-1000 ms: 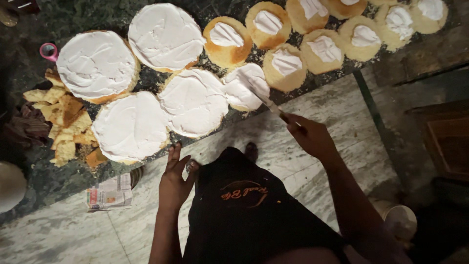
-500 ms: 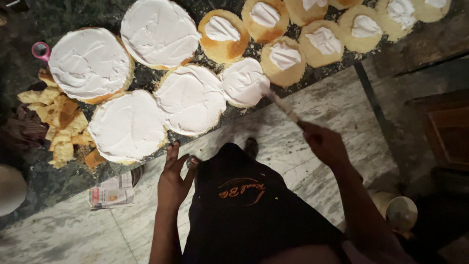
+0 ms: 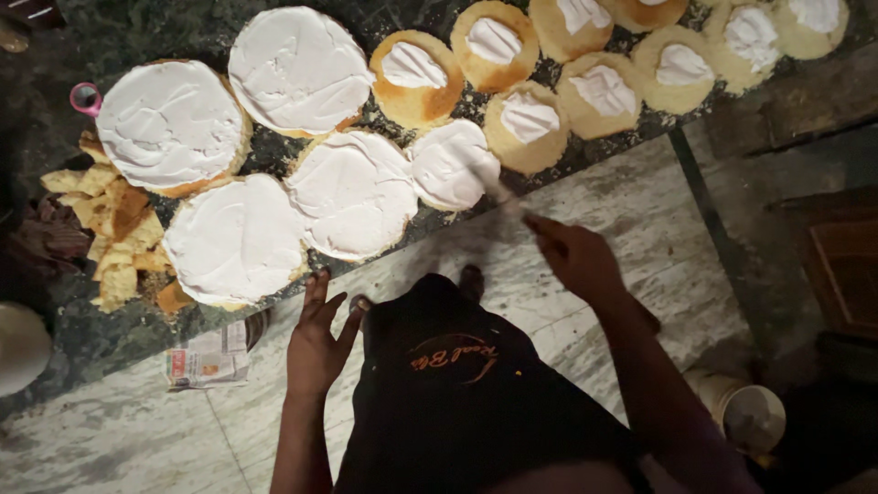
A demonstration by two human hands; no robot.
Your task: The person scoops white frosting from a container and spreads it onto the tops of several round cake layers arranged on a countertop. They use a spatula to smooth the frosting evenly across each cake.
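Your left hand (image 3: pixel 315 343) is resting at the counter (image 3: pixel 110 343) edge, fingers spread and holding nothing. Farther out, your right hand (image 3: pixel 576 259) is gripping a blurred spatula (image 3: pixel 494 187) by its handle, closed fingers guiding the blade over the small frosted cake (image 3: pixel 451 165), whose soft cream probably smears easily.

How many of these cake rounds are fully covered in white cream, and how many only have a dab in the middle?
Fully covered rounds: 5
Rounds with a centre dab: 9, some cut by the edge
Total: 14
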